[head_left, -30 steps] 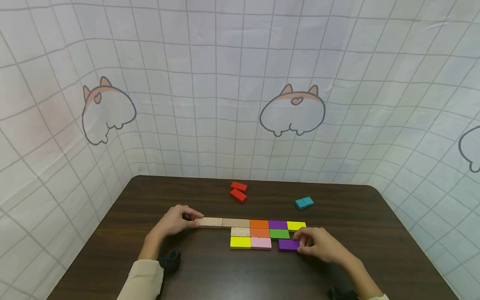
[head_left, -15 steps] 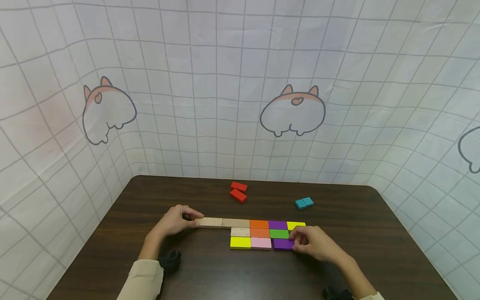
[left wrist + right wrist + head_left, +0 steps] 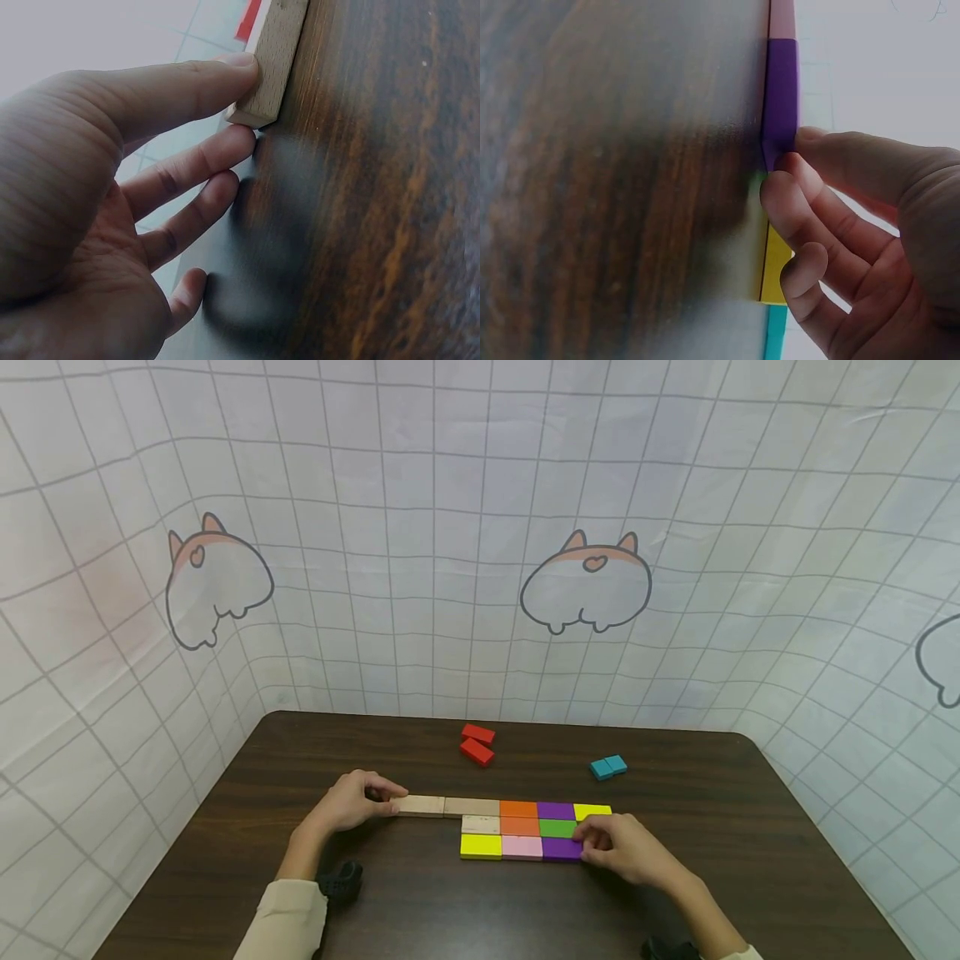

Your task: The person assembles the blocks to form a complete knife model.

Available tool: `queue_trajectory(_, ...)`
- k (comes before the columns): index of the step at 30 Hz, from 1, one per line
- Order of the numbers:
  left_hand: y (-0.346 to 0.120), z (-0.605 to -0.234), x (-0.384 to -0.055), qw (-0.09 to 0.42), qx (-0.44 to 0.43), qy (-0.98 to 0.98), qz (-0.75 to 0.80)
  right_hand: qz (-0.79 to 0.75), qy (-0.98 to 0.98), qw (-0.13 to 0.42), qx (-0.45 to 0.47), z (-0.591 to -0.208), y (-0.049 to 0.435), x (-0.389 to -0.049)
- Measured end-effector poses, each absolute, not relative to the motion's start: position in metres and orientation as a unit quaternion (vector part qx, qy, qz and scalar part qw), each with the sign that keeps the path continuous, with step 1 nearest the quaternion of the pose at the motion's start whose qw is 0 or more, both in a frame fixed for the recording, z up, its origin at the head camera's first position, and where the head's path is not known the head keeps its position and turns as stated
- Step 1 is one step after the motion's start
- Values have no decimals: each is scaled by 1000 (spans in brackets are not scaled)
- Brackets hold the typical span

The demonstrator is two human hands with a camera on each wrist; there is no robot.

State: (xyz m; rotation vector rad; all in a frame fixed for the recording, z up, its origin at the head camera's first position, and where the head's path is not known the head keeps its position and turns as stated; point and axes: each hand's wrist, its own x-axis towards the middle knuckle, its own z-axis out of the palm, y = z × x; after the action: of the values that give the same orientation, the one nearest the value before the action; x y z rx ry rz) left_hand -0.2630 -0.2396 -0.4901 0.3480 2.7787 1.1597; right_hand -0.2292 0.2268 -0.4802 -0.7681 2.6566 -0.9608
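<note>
My right hand (image 3: 628, 850) pinches the right end of a purple block (image 3: 560, 849), which lies flat against a pink block (image 3: 522, 847). At the far left, my left hand (image 3: 352, 802) holds the end of a plain wooden block (image 3: 420, 806) between thumb and fingers. That block begins a back row continuing through another plain block (image 3: 472, 807), then orange, purple and yellow (image 3: 592, 812). The middle row has a short plain block, an orange one (image 3: 520, 827) and a green block (image 3: 558, 829). A yellow block (image 3: 481, 847) starts the front row. The left wrist view shows the thumb on the wood's side.
Two red blocks (image 3: 477, 752) lie touching or nearly so at the back of the dark wooden table (image 3: 450, 910). Two small teal blocks (image 3: 608, 767) sit together at the back right. A white grid-patterned curtain (image 3: 420, 527) hangs around the table's back and sides.
My right hand has slid the purple block leftward, closing the gap to the pink block, so it now sits in front of the green one. My left hand has stayed in place.
</note>
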Motion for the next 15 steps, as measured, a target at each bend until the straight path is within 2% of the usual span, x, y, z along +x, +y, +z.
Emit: queue_trajectory(15,-240,-489,-263,58,113,913,387,-331,898,107,-268,-476,229,-229)
